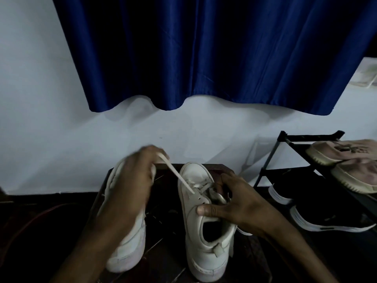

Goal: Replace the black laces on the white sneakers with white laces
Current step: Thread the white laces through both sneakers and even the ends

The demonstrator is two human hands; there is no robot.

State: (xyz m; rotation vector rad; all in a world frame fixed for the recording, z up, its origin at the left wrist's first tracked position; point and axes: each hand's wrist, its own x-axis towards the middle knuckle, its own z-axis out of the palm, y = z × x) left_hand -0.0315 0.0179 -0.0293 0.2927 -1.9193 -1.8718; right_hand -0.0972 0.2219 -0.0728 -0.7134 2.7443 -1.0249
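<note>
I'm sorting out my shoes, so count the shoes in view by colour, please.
White sneakers: 2
Pinkish sneakers: 2
Black shoes with white soles: 2
Total: 6

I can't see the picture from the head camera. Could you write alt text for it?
A person's left hand holds a white lace taut from an eyelet of a white sneaker, which the right hand grips. A second sneaker stands beside it on a dark surface, with a blue curtain behind and a black shoe rack at right.
</note>
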